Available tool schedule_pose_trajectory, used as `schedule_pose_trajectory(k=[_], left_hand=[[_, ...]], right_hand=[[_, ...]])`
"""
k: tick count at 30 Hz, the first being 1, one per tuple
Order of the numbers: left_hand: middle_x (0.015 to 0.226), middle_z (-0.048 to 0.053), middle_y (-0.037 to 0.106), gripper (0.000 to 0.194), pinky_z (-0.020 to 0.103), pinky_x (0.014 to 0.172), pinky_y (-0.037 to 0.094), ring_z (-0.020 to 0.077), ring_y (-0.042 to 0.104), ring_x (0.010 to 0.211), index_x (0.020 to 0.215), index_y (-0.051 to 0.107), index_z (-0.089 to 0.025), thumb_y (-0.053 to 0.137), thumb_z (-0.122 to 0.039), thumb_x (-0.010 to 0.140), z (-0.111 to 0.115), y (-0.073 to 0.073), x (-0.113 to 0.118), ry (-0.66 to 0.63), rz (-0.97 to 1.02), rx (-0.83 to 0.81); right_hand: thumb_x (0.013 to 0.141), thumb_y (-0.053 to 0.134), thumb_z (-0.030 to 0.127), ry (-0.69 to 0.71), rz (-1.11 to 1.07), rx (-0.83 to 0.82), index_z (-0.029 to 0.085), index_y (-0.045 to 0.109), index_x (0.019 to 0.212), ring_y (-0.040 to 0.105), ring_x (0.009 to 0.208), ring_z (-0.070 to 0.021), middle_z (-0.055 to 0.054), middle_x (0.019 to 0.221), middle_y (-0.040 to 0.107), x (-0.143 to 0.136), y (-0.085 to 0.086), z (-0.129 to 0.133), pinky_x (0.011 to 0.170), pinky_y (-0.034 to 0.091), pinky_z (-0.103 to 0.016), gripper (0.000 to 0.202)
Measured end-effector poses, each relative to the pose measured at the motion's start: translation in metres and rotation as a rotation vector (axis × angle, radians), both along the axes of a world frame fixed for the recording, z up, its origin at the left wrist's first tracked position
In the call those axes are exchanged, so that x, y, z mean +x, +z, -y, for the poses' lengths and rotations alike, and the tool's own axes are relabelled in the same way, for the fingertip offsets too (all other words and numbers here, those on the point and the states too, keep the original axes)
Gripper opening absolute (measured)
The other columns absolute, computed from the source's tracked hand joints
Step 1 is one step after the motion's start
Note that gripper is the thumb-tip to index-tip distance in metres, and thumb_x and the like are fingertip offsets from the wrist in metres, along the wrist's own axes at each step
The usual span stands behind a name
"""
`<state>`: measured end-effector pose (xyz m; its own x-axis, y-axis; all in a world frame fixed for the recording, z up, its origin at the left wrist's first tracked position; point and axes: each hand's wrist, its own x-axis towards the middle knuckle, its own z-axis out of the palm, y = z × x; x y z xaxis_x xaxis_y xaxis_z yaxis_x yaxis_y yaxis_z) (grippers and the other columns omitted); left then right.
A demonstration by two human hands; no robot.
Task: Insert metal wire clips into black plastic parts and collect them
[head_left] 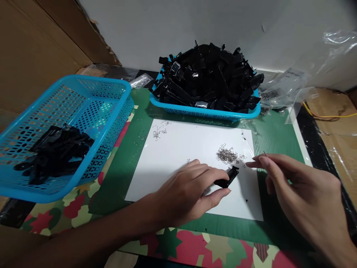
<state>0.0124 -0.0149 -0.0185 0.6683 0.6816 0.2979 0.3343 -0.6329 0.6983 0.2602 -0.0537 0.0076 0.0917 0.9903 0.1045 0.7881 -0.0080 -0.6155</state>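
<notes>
Over a white sheet of paper (173,149), my left hand (195,186) is closed on a small black plastic part (230,176), its fingers covering one end. My right hand (295,182) is to the right of it, thumb and a finger pinched on a tiny thin bent wire (264,153). Another finger of that hand extends toward a pile of small bent wires (227,155) on the paper. A looser scatter of similar wires (158,133) lies near the sheet's top left corner.
At the back, a blue basket (195,109) is heaped with black plastic parts (212,74). On the left, another blue basket (111,123) holds fewer black pieces (58,149). Clear plastic bags (287,85) lie at the back right, near a yellow cable (334,116). Green sheeting (117,186) lies under the paper.
</notes>
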Motion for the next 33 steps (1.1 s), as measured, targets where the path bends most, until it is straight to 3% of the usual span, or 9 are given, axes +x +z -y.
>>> schedule_pose_trajectory(k=[2,4,6,13,16,22,28,33], left_hand=[[0.090,0.003,0.075,0.024,0.031,0.074,0.046,0.0171,0.067,0.077,0.125,0.063,-0.015,0.063,-0.026,0.103,-0.001,-0.001,0.000,-0.017,-0.048,0.018],[0.088,0.003,0.075,0.031,0.032,0.074,0.044,0.0182,0.066,0.077,0.132,0.061,-0.013,0.060,-0.027,0.105,-0.001,-0.003,0.000,-0.042,-0.090,0.055],[0.084,0.002,0.074,0.029,0.033,0.073,0.042,0.0180,0.064,0.075,0.131,0.063,-0.013,0.058,-0.026,0.106,-0.002,-0.004,-0.001,-0.063,-0.113,0.077],[0.093,0.002,0.075,0.020,0.032,0.073,0.038,0.0161,0.064,0.080,0.121,0.065,-0.015,0.056,-0.027,0.107,-0.004,-0.005,0.000,-0.086,-0.126,0.093],[0.093,0.002,0.075,0.018,0.032,0.073,0.037,0.0163,0.063,0.080,0.121,0.063,-0.016,0.055,-0.026,0.108,-0.004,-0.005,0.000,-0.104,-0.120,0.145],[0.095,0.003,0.075,0.018,0.033,0.072,0.038,0.0165,0.063,0.079,0.122,0.060,-0.015,0.053,-0.024,0.108,-0.003,-0.005,0.000,-0.103,-0.110,0.187],[0.093,0.003,0.074,0.019,0.033,0.071,0.038,0.0168,0.062,0.078,0.123,0.059,-0.014,0.055,-0.022,0.107,-0.003,-0.005,0.001,-0.103,-0.086,0.218],[0.092,0.003,0.073,0.018,0.033,0.070,0.039,0.0169,0.062,0.078,0.122,0.059,-0.013,0.057,-0.022,0.106,-0.003,-0.004,0.002,-0.095,-0.077,0.229]], right_hand=[[0.105,0.058,0.041,-0.003,0.022,0.049,0.029,0.079,0.101,0.058,0.050,-0.0134,0.000,0.084,0.079,0.002,0.001,-0.003,0.052,0.047,-0.030,0.024],[0.104,0.061,0.038,0.013,0.052,0.136,0.029,0.079,0.099,0.068,0.075,-0.0207,-0.003,0.098,0.079,0.003,0.002,-0.006,0.071,0.054,-0.035,0.020],[0.102,0.065,0.035,0.006,0.037,0.208,0.029,0.079,0.096,0.069,0.090,-0.0248,-0.004,0.103,0.077,0.003,0.004,-0.007,0.082,0.054,-0.040,0.016],[0.100,0.068,0.039,-0.214,-0.282,0.142,0.026,0.074,0.085,0.073,0.071,-0.0210,-0.003,0.081,0.077,-0.003,0.004,-0.007,0.071,0.060,-0.035,0.021],[0.105,0.059,0.039,-0.126,-0.365,0.111,0.023,0.069,0.084,0.068,0.067,-0.0175,-0.001,0.076,0.072,-0.005,0.000,-0.011,0.066,0.056,-0.030,0.028],[0.106,0.055,0.041,0.201,-0.217,-0.216,0.023,0.067,0.090,0.060,0.064,-0.0158,0.000,0.075,0.070,-0.004,-0.006,-0.012,0.055,0.043,-0.027,0.027],[0.102,0.059,0.039,0.225,-0.141,-0.261,0.023,0.070,0.086,0.052,0.056,-0.0141,0.003,0.067,0.065,-0.009,-0.008,-0.011,0.054,0.038,-0.029,0.025],[0.102,0.058,0.036,0.262,-0.136,-0.261,0.023,0.072,0.087,0.056,0.061,-0.0138,0.002,0.072,0.069,-0.010,-0.008,-0.011,0.058,0.039,-0.028,0.025]])
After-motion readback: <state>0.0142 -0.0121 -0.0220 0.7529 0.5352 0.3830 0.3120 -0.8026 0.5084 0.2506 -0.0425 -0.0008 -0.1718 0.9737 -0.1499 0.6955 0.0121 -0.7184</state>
